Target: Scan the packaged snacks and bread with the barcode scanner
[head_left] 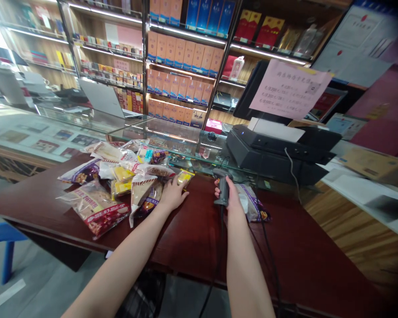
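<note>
Over a dark red desk (pixel 192 240), scanner in one hand, yellow packet at the other

My right hand (pixel 232 194) is wrapped around the handle of a dark grey barcode scanner (pixel 223 190), which I hold upright, its head at the top and its cord running down past the desk's near edge. My left hand (pixel 172 194) lies palm down, thumb apart from the fingers, and those fingers reach a small yellow packet (pixel 185 176) at the right end of a heap of bagged food. I cannot tell whether they have closed on it.

Just beside that hand stands a bag with a striped top edge (pixel 140 192). Farther left are more yellow packets (pixel 122 187), a red-and-clear bag (pixel 99 210) nearest me and a purple bag (pixel 86 173). Right of the scanner, well apart from the heap, a purple-and-clear bag (pixel 254 203) lies on the desk, partly hidden by my hand and forearm.

Beyond the desk I face a glass display case (pixel 172 132), an open laptop (pixel 101 99) and a black monitor (pixel 250 84) bearing a pink notice (pixel 290 90). Rows of orange boxes (pixel 175 51) line the shelves behind.
</note>
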`<state>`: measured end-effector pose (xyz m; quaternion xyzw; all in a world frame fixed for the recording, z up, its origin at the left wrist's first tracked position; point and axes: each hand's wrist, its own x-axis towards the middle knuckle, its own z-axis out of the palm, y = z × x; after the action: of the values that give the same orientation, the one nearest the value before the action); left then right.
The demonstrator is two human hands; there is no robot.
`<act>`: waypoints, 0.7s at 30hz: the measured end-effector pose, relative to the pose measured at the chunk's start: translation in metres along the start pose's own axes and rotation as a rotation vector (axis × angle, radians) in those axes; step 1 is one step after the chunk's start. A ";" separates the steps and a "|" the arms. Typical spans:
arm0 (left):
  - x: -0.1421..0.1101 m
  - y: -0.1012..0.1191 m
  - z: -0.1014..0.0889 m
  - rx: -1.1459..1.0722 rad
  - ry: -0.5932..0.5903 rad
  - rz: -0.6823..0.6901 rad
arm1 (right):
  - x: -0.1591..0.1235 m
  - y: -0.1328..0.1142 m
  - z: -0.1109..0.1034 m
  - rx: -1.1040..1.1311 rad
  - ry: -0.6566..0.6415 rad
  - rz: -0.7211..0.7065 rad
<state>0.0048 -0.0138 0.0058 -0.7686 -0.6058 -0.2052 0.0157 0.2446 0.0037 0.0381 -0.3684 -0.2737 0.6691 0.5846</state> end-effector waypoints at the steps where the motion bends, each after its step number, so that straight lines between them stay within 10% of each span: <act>1: 0.000 0.000 0.000 -0.003 -0.029 0.003 | 0.000 0.000 0.000 -0.004 0.002 0.001; 9: 0.001 0.002 -0.010 -0.161 0.045 -0.091 | 0.002 0.001 0.001 -0.001 -0.028 0.025; 21: 0.018 -0.014 -0.017 -1.847 0.150 -0.342 | -0.001 0.005 0.012 -0.054 -0.107 0.020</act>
<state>-0.0099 0.0019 0.0249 -0.3623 -0.3052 -0.6527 -0.5912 0.2318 0.0028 0.0411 -0.3503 -0.3186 0.6859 0.5525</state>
